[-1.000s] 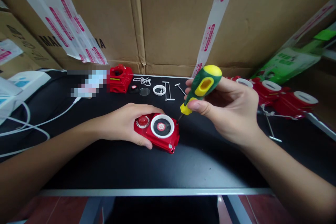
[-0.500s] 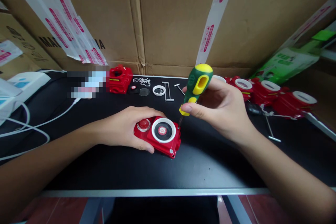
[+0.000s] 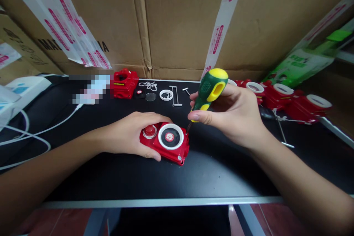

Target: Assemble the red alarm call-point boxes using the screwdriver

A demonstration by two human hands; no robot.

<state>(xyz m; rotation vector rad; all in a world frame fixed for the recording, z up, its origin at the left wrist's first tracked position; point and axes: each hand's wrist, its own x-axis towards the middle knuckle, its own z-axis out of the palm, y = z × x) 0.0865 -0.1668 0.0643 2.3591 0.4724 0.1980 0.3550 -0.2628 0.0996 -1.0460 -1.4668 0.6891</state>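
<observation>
A red toy housing (image 3: 177, 151) with a white ring and a red button lies on the black table (image 3: 138, 177). My left hand (image 3: 129, 134) holds it down from the left side. My right hand (image 3: 235, 114) grips a green and yellow screwdriver (image 3: 210, 87), tilted, with its tip at the housing's upper right corner.
Several finished red housings (image 3: 279, 94) line up at the right. A red part (image 3: 124, 83), a white ring (image 3: 166, 94), a clear disc (image 3: 151, 97) and metal pins (image 3: 176, 97) lie at the back. White cables (image 3: 41, 131) run at the left. Cardboard boxes (image 3: 179, 18) wall the rear.
The screwdriver handle has swung slightly left then right while its tip stays at the housing's corner. My left hand keeps its hold on the housing.
</observation>
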